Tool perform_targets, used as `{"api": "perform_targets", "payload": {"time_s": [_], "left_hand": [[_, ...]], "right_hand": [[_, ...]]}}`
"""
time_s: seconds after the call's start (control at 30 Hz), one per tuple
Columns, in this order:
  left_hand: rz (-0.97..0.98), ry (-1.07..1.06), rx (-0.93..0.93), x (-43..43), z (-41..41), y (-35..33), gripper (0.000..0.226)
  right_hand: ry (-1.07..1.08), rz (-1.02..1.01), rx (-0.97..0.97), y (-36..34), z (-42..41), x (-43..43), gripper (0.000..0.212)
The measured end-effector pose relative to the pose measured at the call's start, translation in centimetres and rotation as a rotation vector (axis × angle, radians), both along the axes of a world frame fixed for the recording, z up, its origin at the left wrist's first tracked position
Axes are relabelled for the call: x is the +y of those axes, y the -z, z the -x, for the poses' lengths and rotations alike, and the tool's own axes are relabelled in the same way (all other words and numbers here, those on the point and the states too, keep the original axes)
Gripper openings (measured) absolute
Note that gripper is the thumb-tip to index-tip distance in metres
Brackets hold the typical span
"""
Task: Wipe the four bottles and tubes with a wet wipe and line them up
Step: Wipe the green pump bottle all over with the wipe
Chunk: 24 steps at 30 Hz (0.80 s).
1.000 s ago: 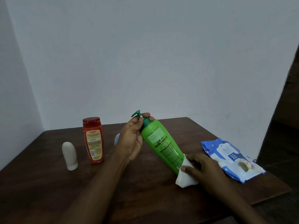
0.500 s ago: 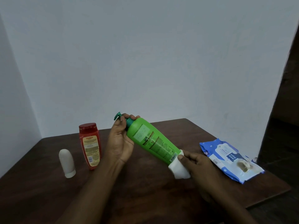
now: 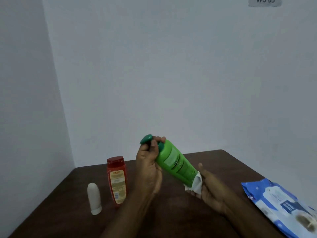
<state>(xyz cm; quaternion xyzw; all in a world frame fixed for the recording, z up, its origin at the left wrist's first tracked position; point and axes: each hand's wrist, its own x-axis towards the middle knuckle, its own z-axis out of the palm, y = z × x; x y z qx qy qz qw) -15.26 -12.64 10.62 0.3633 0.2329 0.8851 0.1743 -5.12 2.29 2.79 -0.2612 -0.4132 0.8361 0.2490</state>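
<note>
A green pump bottle point(image 3: 175, 162) is held tilted above the brown table point(image 3: 171, 212), pump end up and to the left. My left hand point(image 3: 149, 162) grips its neck just below the dark green pump. My right hand point(image 3: 207, 188) holds a white wet wipe point(image 3: 197, 184) wrapped around the bottle's base. A red bottle point(image 3: 117, 179) stands upright on the table to the left. Beside it, further left, stands a white tube point(image 3: 94, 198) on its cap.
A blue and white wet wipe pack point(image 3: 281, 203) lies flat at the table's right edge. Two plain walls meet in a corner behind the table. A grey label reading WS 05 point(image 3: 265, 0) hangs high on the wall.
The green bottle has been lifted higher and tilted more upright. My right hand has turned under its base with the wipe. The blue item seen behind my left hand a second ago is hidden.
</note>
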Motion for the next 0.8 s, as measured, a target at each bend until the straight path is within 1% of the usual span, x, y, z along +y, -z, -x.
{"api": "perform_targets", "payload": {"time_s": [0.07, 0.13, 0.17, 0.2, 0.27, 0.37, 0.43, 0.47, 0.5, 0.6, 0.67, 0.7, 0.77, 0.8], "left_hand": [[0.068, -0.005, 0.12, 0.4, -0.5, -0.4, 0.014], [0.127, 0.023, 0.256, 0.4, -0.6, -1.3, 0.014], [0.148, 0.033, 0.324, 0.3, -0.7, -1.9, 0.016], [0.159, 0.03, 0.384, 0.1, -0.6, -2.4, 0.019], [0.206, -0.009, 0.474, -0.1, -1.1, -3.1, 0.025], [0.323, -0.124, 0.575, -0.2, -1.6, -2.7, 0.035], [0.36, -0.156, 0.571, -0.3, -1.6, -1.7, 0.036], [0.376, -0.156, 0.569, -0.3, -1.5, -1.3, 0.035], [0.389, -0.146, 0.567, -0.5, -1.4, -0.9, 0.033], [0.364, -0.11, 0.542, -0.9, -0.8, -0.4, 0.032], [0.309, -0.084, 0.495, -1.3, -0.1, -0.2, 0.032], [0.279, -0.067, 0.462, -1.5, 0.2, -0.1, 0.032], [0.235, -0.033, 0.4, -1.7, 0.5, 0.2, 0.03], [0.221, -0.024, 0.38, -1.8, 0.7, 0.4, 0.029]], "right_hand": [[-0.156, 0.053, 0.038, 0.3, -0.8, 0.2, 0.077], [-0.232, 0.052, 0.062, 0.3, -1.5, 0.0, 0.078], [-0.242, 0.019, 0.06, 0.4, -1.6, -0.3, 0.073], [-0.243, -0.058, 0.036, 0.3, -1.7, -0.7, 0.068], [-0.235, -0.158, 0.014, 0.7, -2.0, -1.3, 0.063], [-0.197, -0.159, 0.002, 1.0, -1.9, -1.9, 0.059], [-0.15, -0.095, -0.064, 1.2, -1.3, -1.9, 0.059], [-0.115, -0.089, -0.105, 1.4, -1.0, -1.9, 0.058], [-0.095, -0.126, -0.142, 1.7, -0.9, -1.8, 0.057], [-0.051, -0.366, -0.277, 2.4, -1.0, -1.7, 0.053], [-0.027, -0.544, -0.304, 2.4, -1.5, -1.5, 0.048], [-0.05, -0.532, -0.261, 2.3, -1.6, -1.4, 0.05], [-0.204, -0.329, -0.117, 2.0, -1.6, -1.6, 0.057], [-0.295, -0.244, -0.074, 1.8, -1.6, -1.8, 0.057]]}}
